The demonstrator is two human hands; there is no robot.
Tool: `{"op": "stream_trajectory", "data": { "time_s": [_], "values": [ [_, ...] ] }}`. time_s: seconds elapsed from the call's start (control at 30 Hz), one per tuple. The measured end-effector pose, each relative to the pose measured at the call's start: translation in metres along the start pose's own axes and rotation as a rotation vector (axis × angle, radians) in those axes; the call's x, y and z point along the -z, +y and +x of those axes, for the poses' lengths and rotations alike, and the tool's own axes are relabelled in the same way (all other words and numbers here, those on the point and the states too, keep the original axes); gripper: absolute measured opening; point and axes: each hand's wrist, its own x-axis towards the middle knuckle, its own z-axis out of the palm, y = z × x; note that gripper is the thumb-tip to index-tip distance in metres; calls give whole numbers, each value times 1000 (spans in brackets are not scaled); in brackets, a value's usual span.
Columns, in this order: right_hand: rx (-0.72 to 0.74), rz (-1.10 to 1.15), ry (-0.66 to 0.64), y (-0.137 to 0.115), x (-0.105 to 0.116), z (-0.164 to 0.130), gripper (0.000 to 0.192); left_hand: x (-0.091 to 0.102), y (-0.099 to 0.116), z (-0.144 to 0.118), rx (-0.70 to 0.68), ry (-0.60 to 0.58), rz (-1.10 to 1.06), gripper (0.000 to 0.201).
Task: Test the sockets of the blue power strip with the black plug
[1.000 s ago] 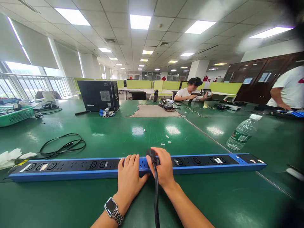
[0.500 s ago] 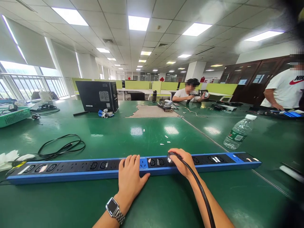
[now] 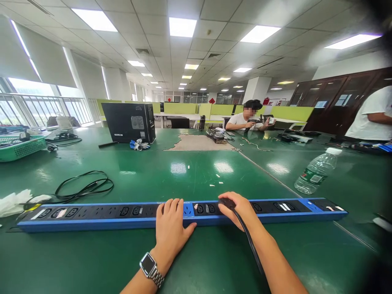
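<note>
Two hands are at work on a long blue power strip [image 3: 92, 218] that lies crosswise on the green bench [image 3: 190, 171], close to its near edge. The left hand [image 3: 171, 228], a watch [image 3: 148, 265] on its wrist, rests flat across the strip's middle with fingers spread, pinning it down rather than gripping. The right hand [image 3: 241, 210] has its grip closed around a black plug [image 3: 226, 202] set over a socket just to the right of centre; the black cable [image 3: 249, 245] runs back from it along the forearm. Whether the pins are fully seated cannot be told, as the fingers hide the joint.

As a judgement, the plug is a stiff moulded body, light and not fragile, best held by its sides near the socket end, never by the cable, which is limp and would only bend. The strip looks rigid and long enough to pivot or slide on the glossy bench, so pressing it down near the working socket makes sense.

Well apart on the bench are a coiled black lead [image 3: 82, 188], a plastic water bottle [image 3: 317, 171] lying tilted, a black computer case [image 3: 128, 121] and a green basket [image 3: 21, 149]. Other people work farther back.
</note>
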Motion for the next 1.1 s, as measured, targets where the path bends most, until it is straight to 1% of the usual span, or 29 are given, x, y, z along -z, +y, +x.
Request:
{"op": "stream_trajectory", "data": {
  "time_s": [0.13, 0.33, 0.43, 0.67, 0.87, 0.97, 1.1],
  "values": [
    [-42, -3, 28, 0, -4, -4, 27, 1, 0, 0, -4, 2, -4, 56],
    [-17, -43, 14, 0, -1, -9, 30, -1, -1, 0, -10, 15, -7, 55],
    [-30, -78, 26, -1, -2, -12, 30, -2, -1, 0, -10, 13, -8, 56],
    [-52, -119, 132, -12, -7, -22, 34, -1, -1, 0, -3, -2, -6, 57],
    [-34, -126, 217, -18, -9, -31, 32, -1, -1, 0, -7, 10, -16, 55],
    [-40, -150, 204, -19, -10, -32, 32, 0, -1, 0, 4, -3, -12, 55],
    [-106, -234, 206, -22, -10, -33, 33, 0, -1, -1, 8, -16, -22, 57]
  ]
}}
